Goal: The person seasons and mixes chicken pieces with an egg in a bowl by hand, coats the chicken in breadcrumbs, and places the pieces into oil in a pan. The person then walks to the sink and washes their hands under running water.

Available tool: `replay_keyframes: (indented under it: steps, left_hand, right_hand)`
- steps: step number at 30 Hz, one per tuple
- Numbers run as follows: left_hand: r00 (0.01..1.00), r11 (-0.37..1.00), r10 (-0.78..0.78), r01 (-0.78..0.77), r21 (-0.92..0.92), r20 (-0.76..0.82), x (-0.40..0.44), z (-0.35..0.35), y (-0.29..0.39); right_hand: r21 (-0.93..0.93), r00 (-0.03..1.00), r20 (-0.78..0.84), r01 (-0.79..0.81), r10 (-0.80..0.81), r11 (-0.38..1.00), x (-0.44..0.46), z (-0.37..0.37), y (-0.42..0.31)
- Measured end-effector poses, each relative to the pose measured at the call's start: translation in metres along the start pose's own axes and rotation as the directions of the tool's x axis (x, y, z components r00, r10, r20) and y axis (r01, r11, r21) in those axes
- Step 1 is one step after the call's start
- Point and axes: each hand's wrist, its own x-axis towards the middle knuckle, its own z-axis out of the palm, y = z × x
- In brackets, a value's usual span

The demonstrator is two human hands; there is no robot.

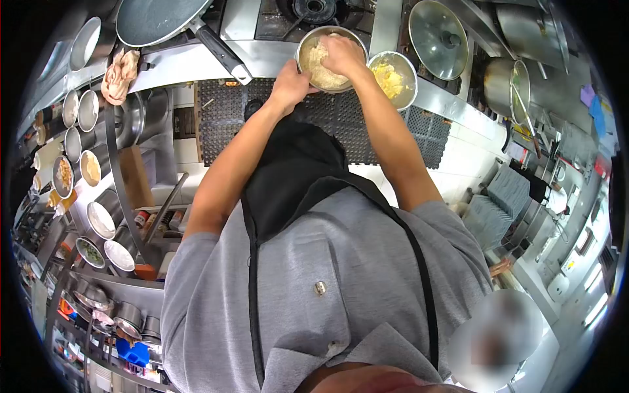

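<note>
A metal bowl (358, 43) holding pale, breadcrumb-like crumbs (320, 71) sits at the front edge of the stove. My left hand (293, 85) grips the bowl's left rim, its fingers partly hidden against the side. My right hand (342, 54) reaches down into the bowl with its fingers curled in the crumbs. What those fingers hold, if anything, is hidden. Touching or very close on the right is a second metal bowl (411, 92) with yellow, shredded-looking food (388, 80) inside.
Behind the bowls is a gas burner (313, 8). A large frying pan (157, 19) lies to the left, its handle pointing towards me. At right are a glass lid (429, 39) and a tall pot (501, 85). Ingredient containers (90, 168) line the left counter. A black rubber mat (219, 124) covers the floor.
</note>
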Motion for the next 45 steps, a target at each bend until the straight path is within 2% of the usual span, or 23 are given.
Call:
replay_keyframes:
  steps: [5,7,11,14,16,17,19,21,23,25,27,29,30,31,32,33,36,38,39,41,43,44,45]
  left_hand:
    - [1.0,1.0,0.002,-0.002,0.026,0.022,0.002,-0.003,-0.001]
    - [1.0,0.998,-0.006,0.006,0.061,0.008,0.0,-0.003,0.003]
    - [1.0,0.999,-0.003,0.003,0.046,0.014,0.009,-0.004,-0.006]
    - [1.0,0.999,-0.011,0.011,0.042,0.013,0.005,-0.003,-0.001]
    - [1.0,0.999,-0.02,0.02,0.044,0.012,0.005,-0.002,-0.002]
    - [1.0,0.999,-0.024,0.024,0.045,0.008,0.007,-0.002,-0.002]
    - [0.999,0.999,-0.031,0.031,0.009,0.011,0.009,0.0,-0.006]
    - [0.999,0.999,-0.034,0.034,-0.035,0.005,0.012,0.0,-0.009]
    - [0.999,0.999,-0.009,0.01,-0.035,0.04,0.014,-0.001,-0.013]
    - [1.0,0.999,-0.01,0.011,-0.041,0.024,0.013,0.0,-0.012]
    - [1.0,0.999,-0.013,0.013,-0.039,0.009,0.012,0.0,-0.01]
    - [0.999,1.0,-0.027,0.028,-0.012,0.033,0.011,-0.001,-0.007]
    - [0.999,0.999,-0.03,0.03,-0.014,0.027,0.012,-0.001,-0.007]
    - [1.0,1.0,-0.016,0.016,-0.003,0.018,0.013,-0.001,-0.008]
    - [1.0,1.0,-0.007,0.007,0.011,0.01,0.011,-0.001,-0.01]
    - [1.0,1.0,-0.016,0.016,0.016,0.012,0.01,0.0,-0.011]
    - [0.999,0.999,-0.035,0.035,0.011,-0.012,0.013,0.0,-0.01]
    - [0.999,0.999,-0.036,0.036,0.007,-0.025,0.013,-0.001,0.001]
    - [0.998,0.999,-0.053,0.054,0.01,-0.022,0.006,0.002,0.002]
    - [0.999,1.0,-0.03,0.03,0.005,-0.026,0.007,0.002,0.006]
    - [0.999,0.999,-0.032,0.032,-0.006,-0.017,0.004,0.005,-0.005]
    - [1.0,1.0,-0.007,0.008,0.01,-0.03,0.012,0.003,-0.007]
    - [0.999,1.0,0.002,0.0,0.027,-0.043,0.01,0.003,-0.005]
  right_hand:
    - [0.062,0.999,-0.027,0.042,-0.04,0.997,-0.011,-0.034,0.004]
    - [0.156,0.989,-0.14,0.072,-0.05,0.985,-0.028,-0.062,-0.005]
    - [0.052,0.958,-0.225,0.195,-0.178,0.979,-0.055,-0.074,-0.007]
    - [0.105,0.989,-0.097,0.12,-0.11,0.987,-0.057,-0.06,0.002]
    - [-0.054,0.998,0.063,0.032,-0.029,0.998,-0.042,-0.037,0.007]
    - [-0.05,0.998,0.061,0.026,-0.023,0.998,-0.038,-0.021,0.005]
    - [-0.221,0.999,0.03,-0.029,0.037,0.975,-0.035,0.007,-0.005]
    - [-0.19,0.995,0.032,-0.086,0.094,0.978,-0.03,0.004,-0.007]
    - [-0.085,0.977,0.163,-0.123,0.136,0.989,-0.022,-0.009,-0.003]
    - [-0.031,0.987,0.122,-0.099,0.102,0.995,-0.021,-0.02,0.001]
    - [0.156,0.995,0.021,0.093,-0.098,0.983,-0.023,-0.044,-0.003]
    - [0.066,0.987,-0.042,0.16,-0.158,0.985,-0.01,-0.044,0.004]
    - [0.34,0.996,0.009,0.077,-0.085,0.937,-0.004,-0.055,-0.001]
    - [0.584,0.996,0.081,-0.024,-0.03,0.811,0.0,-0.059,-0.005]
    - [0.731,0.985,0.129,-0.015,-0.116,0.682,0.005,-0.031,0.002]
    - [0.325,0.97,0.167,0.113,-0.174,0.939,0.021,0.039,0.008]
    - [0.408,0.955,0.267,0.01,-0.13,0.913,0.014,0.027,0.017]
    - [0.666,0.976,0.133,0.041,-0.174,0.745,0.001,0.013,0.001]
    - [0.27,0.975,0.221,-0.076,0.015,0.96,0.0,0.039,-0.01]
    - [0.377,0.955,0.268,0.016,-0.126,0.926,0.005,0.035,-0.001]
    - [0.451,0.953,0.214,0.096,-0.212,0.887,0.009,0.022,0.013]
    - [0.508,0.975,0.207,-0.036,-0.081,0.861,0.011,0.014,0.021]
    - [0.437,1.0,0.022,-0.005,-0.005,0.899,0.011,0.002,0.018]
